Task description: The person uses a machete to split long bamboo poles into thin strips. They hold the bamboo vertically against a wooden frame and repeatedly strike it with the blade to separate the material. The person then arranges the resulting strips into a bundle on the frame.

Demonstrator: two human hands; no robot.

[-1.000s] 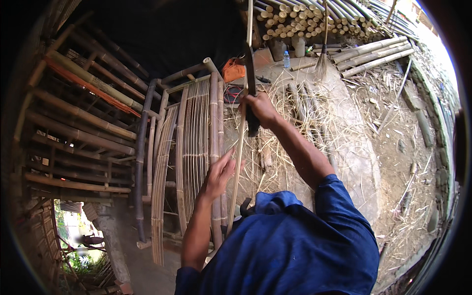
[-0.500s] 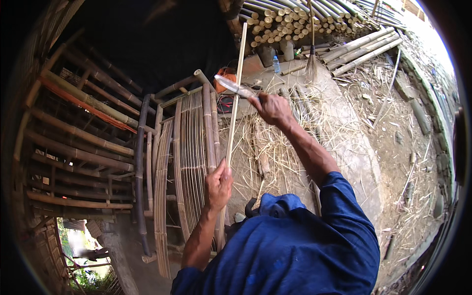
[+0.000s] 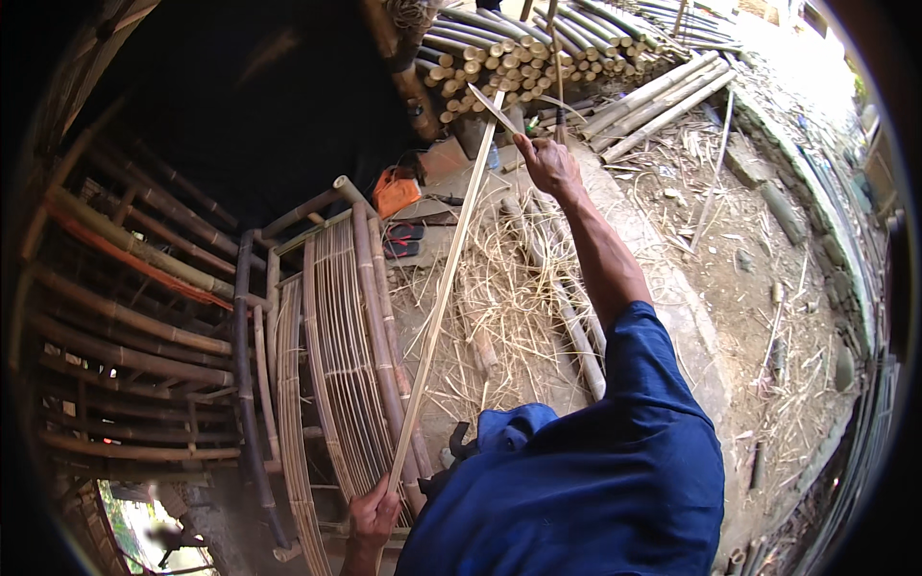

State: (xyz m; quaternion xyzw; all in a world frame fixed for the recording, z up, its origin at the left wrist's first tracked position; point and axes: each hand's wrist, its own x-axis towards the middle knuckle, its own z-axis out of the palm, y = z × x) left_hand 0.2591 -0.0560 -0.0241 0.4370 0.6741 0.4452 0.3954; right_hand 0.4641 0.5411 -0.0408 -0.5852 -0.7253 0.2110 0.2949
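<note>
A long pale bamboo strip slants from near my body at the lower left up toward the far side. My left hand is closed round its near part, beside the slatted bamboo bench. With my arm stretched far out, my right hand grips a knife by its handle, which the fingers mostly hide. The blade points up and left and crosses the strip close to its far end. Whether the edge has entered the bamboo, I cannot tell.
The bamboo bench stands at my left. Curly shavings and bamboo poles lie on the ground ahead. An orange bag and dark sandals lie beyond the bench. Stacked bamboo poles fill the far side.
My right hand and the knife have moved farther out, toward the strip's far end. My left hand has drawn back nearer my body, still gripping the strip. The view has shifted too.
</note>
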